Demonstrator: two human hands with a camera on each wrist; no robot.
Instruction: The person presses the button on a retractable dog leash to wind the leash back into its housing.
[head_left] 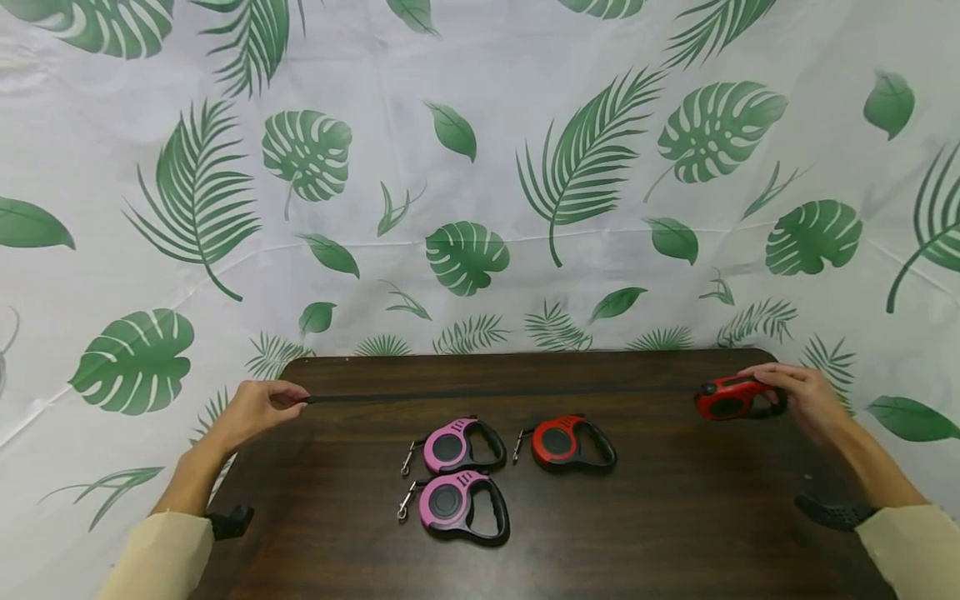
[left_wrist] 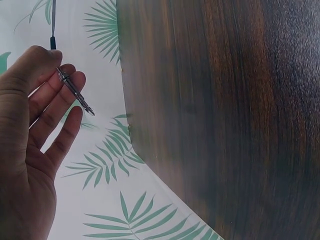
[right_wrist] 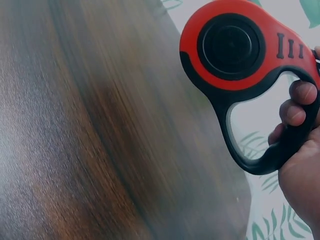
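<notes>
In your right wrist view, the right hand (right_wrist: 300,165) runs off the right and bottom edges, so you see only a few fingers (right_wrist: 302,92) curled through the black handle of the red leash reel (right_wrist: 240,50), and the table (right_wrist: 100,150) beneath is smeared with blur toward the lower left. In your left wrist view, the left hand (left_wrist: 35,145) is cut by the left and bottom edges, and the black tape (left_wrist: 53,20) leaves by the top edge, so its run is hidden there. From the head view, the metal clip (left_wrist: 75,91) is buried inside the left hand's curled fingers (head_left: 281,396), and the marks on the reels are too small to read.
</notes>
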